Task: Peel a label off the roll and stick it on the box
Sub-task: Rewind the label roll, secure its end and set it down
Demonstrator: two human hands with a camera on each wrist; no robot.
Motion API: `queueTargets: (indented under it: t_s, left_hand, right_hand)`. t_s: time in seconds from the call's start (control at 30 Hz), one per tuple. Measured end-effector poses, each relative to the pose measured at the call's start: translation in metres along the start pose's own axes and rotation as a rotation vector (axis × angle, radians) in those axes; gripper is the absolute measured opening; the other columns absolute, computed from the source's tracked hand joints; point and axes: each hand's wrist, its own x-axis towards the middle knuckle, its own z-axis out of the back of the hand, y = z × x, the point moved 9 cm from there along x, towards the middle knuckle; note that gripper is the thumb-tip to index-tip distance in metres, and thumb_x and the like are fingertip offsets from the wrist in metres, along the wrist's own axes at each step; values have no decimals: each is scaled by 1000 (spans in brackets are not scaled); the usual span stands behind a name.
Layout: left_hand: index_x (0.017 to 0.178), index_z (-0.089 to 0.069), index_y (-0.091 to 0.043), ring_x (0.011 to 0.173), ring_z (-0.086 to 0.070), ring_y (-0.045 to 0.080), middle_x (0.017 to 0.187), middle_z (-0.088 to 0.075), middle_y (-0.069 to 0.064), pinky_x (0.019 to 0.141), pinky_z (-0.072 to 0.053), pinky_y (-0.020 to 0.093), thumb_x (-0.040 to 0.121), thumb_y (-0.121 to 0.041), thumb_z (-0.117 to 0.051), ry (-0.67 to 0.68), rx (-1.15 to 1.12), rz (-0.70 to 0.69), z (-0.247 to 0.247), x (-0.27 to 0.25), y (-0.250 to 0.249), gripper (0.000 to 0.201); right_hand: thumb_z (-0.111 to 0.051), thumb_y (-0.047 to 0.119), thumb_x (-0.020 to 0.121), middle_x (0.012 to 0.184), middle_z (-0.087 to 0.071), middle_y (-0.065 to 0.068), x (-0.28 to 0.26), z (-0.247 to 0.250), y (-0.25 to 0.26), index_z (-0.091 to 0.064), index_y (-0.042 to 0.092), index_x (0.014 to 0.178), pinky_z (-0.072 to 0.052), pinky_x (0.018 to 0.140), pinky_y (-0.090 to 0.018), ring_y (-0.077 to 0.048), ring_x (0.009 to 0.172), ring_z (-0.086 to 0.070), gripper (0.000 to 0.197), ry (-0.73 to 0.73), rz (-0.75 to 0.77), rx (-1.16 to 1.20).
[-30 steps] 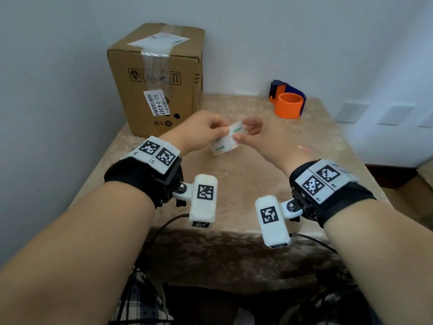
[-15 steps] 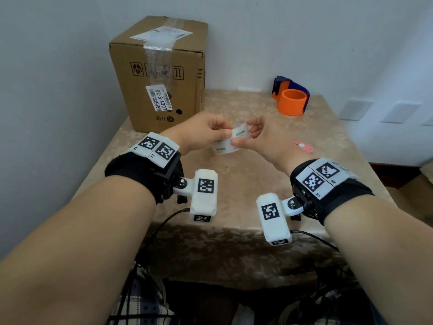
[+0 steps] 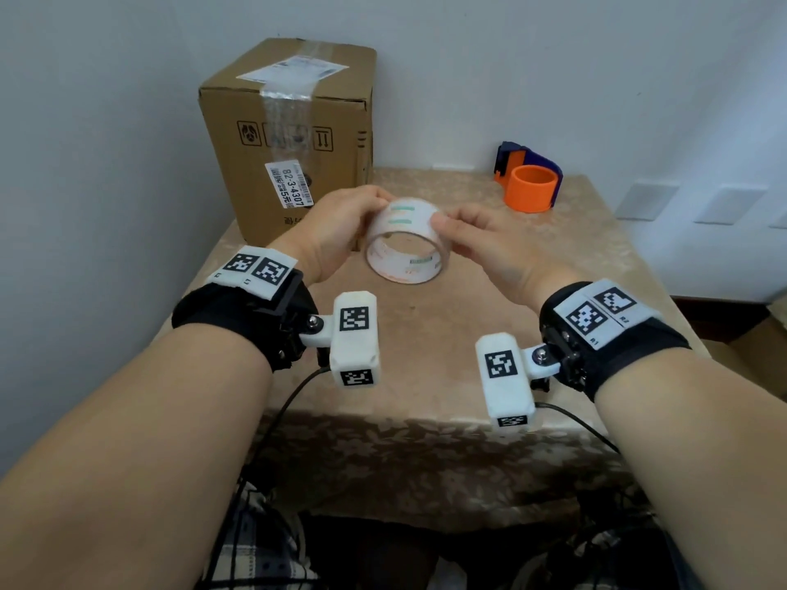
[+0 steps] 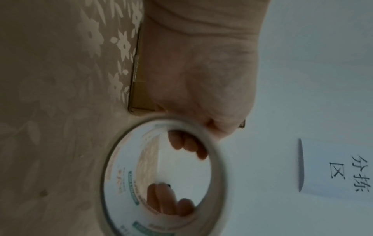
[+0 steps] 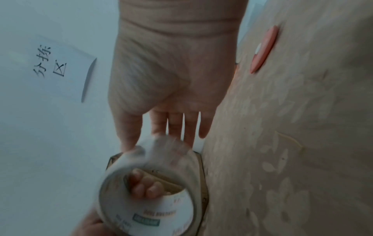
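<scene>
A white label roll [image 3: 406, 242] with green-printed labels hangs above the table, its open core facing me. My left hand [image 3: 370, 210] grips its left side, fingers curled over the top; those fingers [image 4: 187, 146] show through the core [image 4: 125, 183]. My right hand [image 3: 451, 225] holds the right side, with the thumb on the outer face and the fingers behind. In the right wrist view the roll [image 5: 175, 207] looks blurred at the fingertips [image 5: 131, 140]. The taped cardboard box [image 3: 289, 134] stands upright at the back left, just behind my left hand.
An orange and blue tape dispenser [image 3: 530, 181] sits at the back right of the table [image 3: 553, 257], which has a beige floral cloth. A small red flat object [image 5: 264, 49] lies on the cloth under my right wrist. Walls close in behind and to the left.
The roll has turned from edge-on to its open core facing me. My right hand has shifted from pinching at a label edge to holding the roll's right side.
</scene>
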Motion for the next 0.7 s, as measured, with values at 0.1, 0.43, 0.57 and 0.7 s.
queueTargets:
  t_s: [0.1, 0.43, 0.57, 0.7]
  left_hand:
    - [67, -55, -21, 48, -49, 6, 52, -55, -11, 51, -34, 23, 95, -24, -44, -14, 40, -15, -3, -2, -5, 30]
    - [69, -57, -20, 46, -47, -8, 50, -58, -18, 48, -37, 4, 91, -23, -58, 261, 292, -85, -40, -11, -16, 22]
    - [80, -62, -15, 65, -55, 4, 74, -62, -3, 69, -43, 19, 93, -10, -50, 249, 191, -76, -39, -11, -15, 18]
    - [88, -57, -17, 66, -60, -1, 80, -63, -4, 68, -47, 15, 95, -7, -50, 146, 130, -130, -34, -7, -17, 14]
  right_hand:
    - [-56, 18, 92, 78, -59, -5, -2, -7, 4, -59, 13, 73, -48, 90, -36, -16, 78, -56, 20, 56, -12, 104]
    - [-43, 22, 99, 64, -53, 7, -9, -3, 23, -54, 19, 69, -41, 54, -4, 8, 49, -51, 32, -39, 57, -52]
    - [-45, 26, 98, 79, -53, 7, -6, 11, 25, -54, 16, 88, -42, 66, -18, -3, 70, -51, 17, -201, 87, -171]
    - [-51, 35, 93, 111, -56, -6, -4, 29, 14, -48, 10, 117, -50, 89, -33, -17, 97, -58, 35, -387, 12, -113]
